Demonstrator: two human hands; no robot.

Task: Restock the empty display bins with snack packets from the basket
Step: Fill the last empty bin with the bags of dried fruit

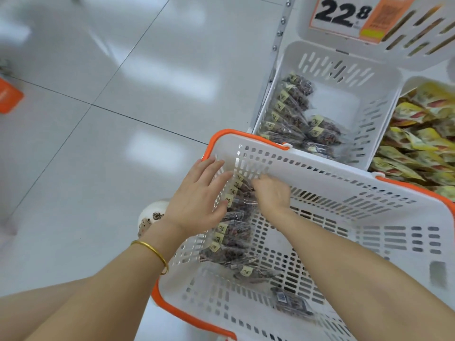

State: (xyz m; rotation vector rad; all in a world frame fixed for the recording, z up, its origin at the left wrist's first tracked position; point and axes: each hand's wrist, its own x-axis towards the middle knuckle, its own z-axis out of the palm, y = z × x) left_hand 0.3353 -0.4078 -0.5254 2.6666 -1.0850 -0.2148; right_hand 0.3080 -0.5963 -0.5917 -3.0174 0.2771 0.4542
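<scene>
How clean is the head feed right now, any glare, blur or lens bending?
Head view: bright ceiling-light glare on the glossy grey floor tiles; wide-angle bending curves the white orange-rimmed plastic basket; the basket's near right wall and the orange-and-white price sign look smeared; both hands stay fairly sharp.

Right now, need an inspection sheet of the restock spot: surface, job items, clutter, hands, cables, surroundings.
Surface: glossy tiled floor; no table.
Job's things: white basket with orange rim, a row of snack packets along its left wall, a few loose ones nearer the person; display bin partly filled with the same packets.
Clutter: nothing seen.
Grippers: left hand and right hand flank the packet row, fingers spread; firm grip unclear.
Cables: nothing seen.
Surroundings: neighbouring bin of yellow packets; price sign; orange object at left edge.
</scene>
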